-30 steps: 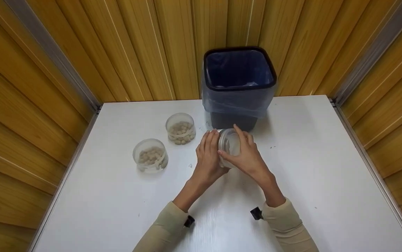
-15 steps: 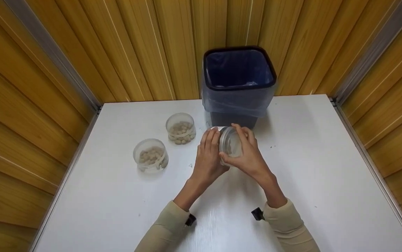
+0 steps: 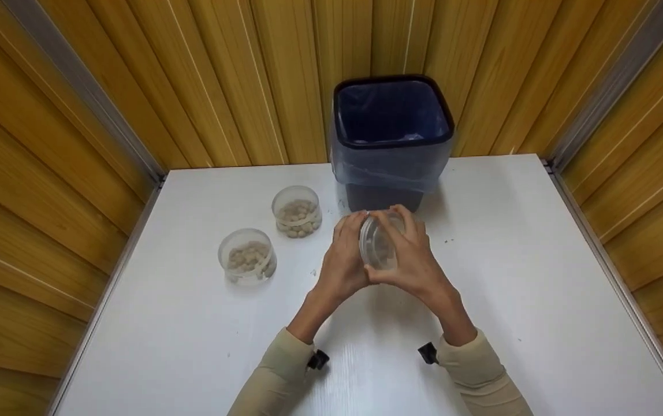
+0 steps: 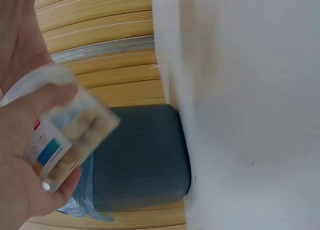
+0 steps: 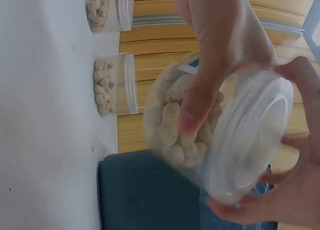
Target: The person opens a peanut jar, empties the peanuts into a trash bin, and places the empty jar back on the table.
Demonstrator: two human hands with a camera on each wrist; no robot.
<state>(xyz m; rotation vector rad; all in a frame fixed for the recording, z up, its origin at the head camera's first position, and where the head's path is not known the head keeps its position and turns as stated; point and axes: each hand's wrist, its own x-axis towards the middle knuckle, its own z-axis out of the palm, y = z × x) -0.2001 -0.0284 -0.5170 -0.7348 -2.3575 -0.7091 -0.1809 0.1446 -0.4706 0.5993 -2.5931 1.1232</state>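
Note:
A clear plastic jar of unshelled peanuts point(image 5: 170, 124) is held tilted above the table between both hands. My left hand point(image 3: 340, 260) grips its body, and the thumb lies across the side in the right wrist view. On the jar's lid end is my right hand point(image 3: 415, 260), its fingers and thumb spread round the rim of the translucent lid point(image 5: 255, 132). A printed label point(image 4: 47, 150) shows on the jar in the left wrist view. Whether the lid sits fully on the jar cannot be told.
Two more clear jars of peanuts, a nearer one point(image 3: 248, 257) and a farther one point(image 3: 297, 212), stand to the left. A dark bin point(image 3: 386, 198) with a bluish liner stands behind the hands, against the wood-look wall. The white table point(image 3: 164, 346) lies below.
My right hand's fingers have turned round the lid towards the left hand, and its thumb has shifted lower. The jar's end has turned slightly. The other jars and the bin stay put.

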